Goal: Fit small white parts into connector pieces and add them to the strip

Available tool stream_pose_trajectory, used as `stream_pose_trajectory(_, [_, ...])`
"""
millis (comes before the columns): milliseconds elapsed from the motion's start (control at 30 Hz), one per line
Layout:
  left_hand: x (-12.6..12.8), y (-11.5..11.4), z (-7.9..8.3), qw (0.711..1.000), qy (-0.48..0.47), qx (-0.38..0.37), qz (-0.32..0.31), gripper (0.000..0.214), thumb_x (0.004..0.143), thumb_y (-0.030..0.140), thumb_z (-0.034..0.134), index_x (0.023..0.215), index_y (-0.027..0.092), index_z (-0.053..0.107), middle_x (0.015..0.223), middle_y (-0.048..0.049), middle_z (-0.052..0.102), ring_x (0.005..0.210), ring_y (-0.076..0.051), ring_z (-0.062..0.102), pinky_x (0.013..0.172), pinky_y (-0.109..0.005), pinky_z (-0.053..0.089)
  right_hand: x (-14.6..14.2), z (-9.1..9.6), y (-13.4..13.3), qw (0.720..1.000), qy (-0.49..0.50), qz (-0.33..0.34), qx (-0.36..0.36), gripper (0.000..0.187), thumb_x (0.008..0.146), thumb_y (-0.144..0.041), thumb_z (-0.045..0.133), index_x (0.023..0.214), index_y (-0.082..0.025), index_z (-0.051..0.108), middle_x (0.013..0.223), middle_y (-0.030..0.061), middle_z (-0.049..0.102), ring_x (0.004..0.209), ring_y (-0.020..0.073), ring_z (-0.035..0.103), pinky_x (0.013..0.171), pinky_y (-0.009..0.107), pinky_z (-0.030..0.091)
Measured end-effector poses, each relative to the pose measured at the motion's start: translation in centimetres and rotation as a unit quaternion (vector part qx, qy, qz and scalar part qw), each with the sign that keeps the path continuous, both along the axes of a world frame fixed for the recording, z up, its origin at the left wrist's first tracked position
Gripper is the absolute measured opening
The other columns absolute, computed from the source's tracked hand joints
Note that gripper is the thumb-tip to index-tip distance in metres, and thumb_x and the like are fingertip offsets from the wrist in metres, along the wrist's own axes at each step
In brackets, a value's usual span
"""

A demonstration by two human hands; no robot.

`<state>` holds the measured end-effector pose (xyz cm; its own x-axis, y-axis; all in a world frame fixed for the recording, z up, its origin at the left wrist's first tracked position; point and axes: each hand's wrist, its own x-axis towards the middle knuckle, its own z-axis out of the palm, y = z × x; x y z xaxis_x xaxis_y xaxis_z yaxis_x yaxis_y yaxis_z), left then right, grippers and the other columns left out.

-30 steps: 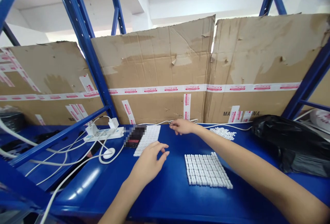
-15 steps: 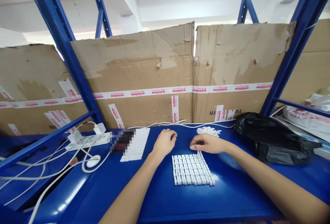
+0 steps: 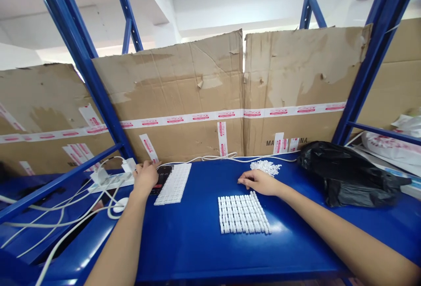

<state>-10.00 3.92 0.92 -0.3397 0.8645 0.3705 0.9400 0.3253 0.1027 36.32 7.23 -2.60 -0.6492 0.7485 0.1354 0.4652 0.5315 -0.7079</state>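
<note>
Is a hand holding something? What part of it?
The right hand shows nothing held. The left hand's fingertips are hidden, so I cannot tell.

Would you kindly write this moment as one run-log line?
left hand: by power strip | right hand: by loose white plastic pieces

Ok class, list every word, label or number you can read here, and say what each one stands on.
"MA" and "INA" on the cardboard sheet, split by tape strips.
Red print on the white packing tape: too small to read.
Dark device by the left hand: blurred.
</note>
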Motion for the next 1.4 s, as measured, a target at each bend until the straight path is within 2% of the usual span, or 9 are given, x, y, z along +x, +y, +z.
stream_pose_trajectory(300, [-0.9,2.1,-1.6,1.0,0.013,-0.024,0.006,0.051,0.088,0.017,0.047,0.13,0.032,0.074,0.145,-0.0166,0.054,0.127,-0.046,0.041,0.1,-0.062,0.037,0.0,0.4,-0.2,1.0,0.002,-0.005,-0.009,0.048,0.099,-0.058,0.051,0.1,-0.017,0.075,0.079,0.0052,0.074,0.076,0.0205,0.069,0.077,0.031,0.052])
stream_pose_trajectory(567, [0.5,2.0,-1.0,0.997,-0.005,-0.083,0.01,0.058,0.088,0.011,0.043,0.13,0.036,0.073,0.15,-0.0138,0.052,0.128,-0.045,0.042,0.1,-0.059,0.036,-0.2,0.4,-0.2,1.0,-0.003,-0.006,-0.015,0.051,0.098,-0.062,0.05,0.1,-0.017,0.075,0.08,0.0056,0.074,0.077,0.0209,0.068,0.078,0.032,0.052])
stream_pose_trajectory(767, [1.8,0.8,0.3,0.997,0.043,0.064,0.002,0.057,0.089,0.011,0.044,0.136,0.028,0.07,0.148,-0.0153,0.053,0.125,-0.043,0.042,0.096,-0.056,0.04,0.3,0.9,-0.3,1.0,-0.003,0.011,-0.012,0.053,0.099,-0.063,0.048,0.097,-0.017,0.075,0.082,0.0056,0.074,0.079,0.0206,0.068,0.078,0.032,0.051])
stream_pose_trajectory(833, [4.2,0.4,1.0,0.992,0.04,0.111,-0.051,0.058,0.087,0.008,0.044,0.137,0.026,0.069,0.146,-0.013,0.056,0.126,-0.04,0.044,0.099,-0.055,0.04,0.7,1.5,-0.6,0.999,-0.019,0.031,-0.012,0.054,0.099,-0.064,0.049,0.096,-0.017,0.075,0.084,0.0053,0.074,0.078,0.0198,0.066,0.075,0.03,0.051])
stream_pose_trajectory(900, [7.8,-0.2,1.4,0.98,0.002,0.126,-0.156,0.055,0.088,0.006,0.042,0.129,0.025,0.073,0.135,-0.0096,0.066,0.123,-0.034,0.05,0.104,-0.05,0.041,1.2,2.3,-0.9,0.997,-0.041,0.062,-0.019,0.052,0.097,-0.065,0.054,0.101,-0.018,0.077,0.088,0.0049,0.075,0.079,0.0192,0.066,0.072,0.029,0.05])
stream_pose_trajectory(1000, [14.1,-1.5,1.1,0.931,-0.085,0.09,-0.343,0.045,0.093,0.01,0.043,0.118,0.025,0.077,0.116,-0.0071,0.075,0.113,-0.026,0.06,0.106,-0.044,0.044,1.9,3.2,-1.1,0.992,-0.064,0.102,-0.046,0.047,0.092,-0.061,0.064,0.109,-0.02,0.078,0.099,0.0052,0.076,0.085,0.0193,0.067,0.076,0.028,0.051])
stream_pose_trajectory(1067, [17.4,-2.7,0.4,0.899,-0.108,0.052,-0.422,0.041,0.095,0.013,0.046,0.12,0.026,0.075,0.116,-0.0064,0.074,0.113,-0.026,0.06,0.107,-0.047,0.043,2.3,3.5,-1.1,0.988,-0.063,0.119,-0.07,0.045,0.091,-0.058,0.066,0.113,-0.021,0.077,0.105,0.0059,0.076,0.091,0.0198,0.068,0.082,0.029,0.052])
stream_pose_trajectory(1200, [20.0,-4.3,-1.1,0.875,-0.126,0.002,-0.467,0.04,0.099,0.017,0.044,0.125,0.029,0.072,0.119,-0.0067,0.072,0.119,-0.026,0.057,0.111,-0.056,0.037,2.8,3.3,-0.7,0.983,-0.039,0.129,-0.127,0.042,0.089,-0.054,0.07,0.115,-0.021,0.076,0.105,0.0065,0.075,0.094,0.0194,0.068,0.086,0.031,0.053])
stream_pose_trajectory(1400, [18.5,-3.5,-2.3,0.874,-0.158,0.021,-0.46,0.034,0.103,0.023,0.044,0.12,0.025,0.073,0.115,-0.0076,0.074,0.11,-0.025,0.061,0.107,-0.049,0.043,2.7,2.3,0.0,0.982,-0.01,0.093,-0.166,0.04,0.085,-0.05,0.075,0.111,-0.02,0.075,0.093,0.005,0.075,0.086,0.0189,0.068,0.083,0.033,0.054])
